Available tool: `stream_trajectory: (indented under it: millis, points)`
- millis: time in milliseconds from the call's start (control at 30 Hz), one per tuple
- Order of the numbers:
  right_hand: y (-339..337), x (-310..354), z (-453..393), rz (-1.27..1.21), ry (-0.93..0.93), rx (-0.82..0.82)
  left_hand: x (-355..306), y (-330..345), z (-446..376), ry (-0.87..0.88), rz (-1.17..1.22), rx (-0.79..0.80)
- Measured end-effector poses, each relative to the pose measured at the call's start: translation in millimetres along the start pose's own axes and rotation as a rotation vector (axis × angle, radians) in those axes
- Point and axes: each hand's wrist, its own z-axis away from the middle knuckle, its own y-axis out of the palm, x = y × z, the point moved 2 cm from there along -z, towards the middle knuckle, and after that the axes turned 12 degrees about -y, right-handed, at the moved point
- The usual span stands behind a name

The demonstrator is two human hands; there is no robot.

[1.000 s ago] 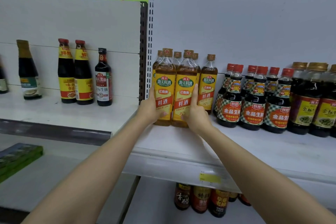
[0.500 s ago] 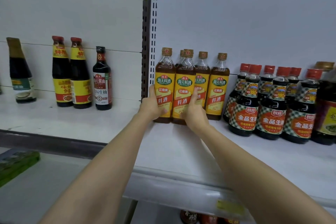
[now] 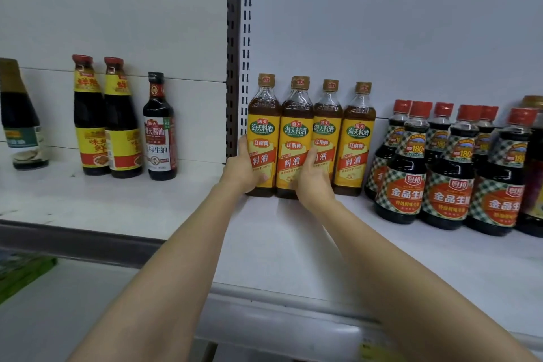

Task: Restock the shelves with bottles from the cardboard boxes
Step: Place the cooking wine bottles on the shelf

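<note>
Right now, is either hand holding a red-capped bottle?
No, the left hand and right hand each grip a yellow-labelled cooking wine bottle with a gold cap.

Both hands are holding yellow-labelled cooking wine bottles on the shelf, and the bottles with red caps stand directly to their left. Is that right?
Not quite. The head view shows the left hand and right hand each holding a yellow-labelled cooking wine bottle on the shelf, but the checked-label bottles with red caps stand to their right.

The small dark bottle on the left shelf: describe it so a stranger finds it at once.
Start at the slotted upright between the two shelf bays. Just left of it stands the dark soy bottle, alone in its row with a black cap and white label; its taller neighbours wear red caps and yellow labels.
</note>
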Motion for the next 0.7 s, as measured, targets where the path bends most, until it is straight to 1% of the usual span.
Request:
stream_trajectory:
  millis: [100, 267, 400, 500, 700]
  points:
    - [1.4, -1.5, -1.5, -0.014, 0.000, 0.004, 1.2, 1.2, -3.3, -0.009, 0.010, 0.010]
    - [1.8, -0.9, -1.2, -0.116, 0.021, -0.018, -0.7, 3.2, -2.6, -0.060, 0.026, 0.034]
    - [-6.2, 1.3, 3.6, -0.246, 0.059, 0.070, -1.0, -1.5, 7.4, -0.123, -0.038, 0.133]
    - [-11.4, 1.8, 17.5, -0.220, 0.051, 0.139, 4.3, -6.3, 23.9, -0.147, -0.150, 0.195]
    - [-31.2, 16.0, 52.9, -0.235, 0.034, 0.145, 4.6, -28.8, 66.1, -0.032, -0.203, 0.192]
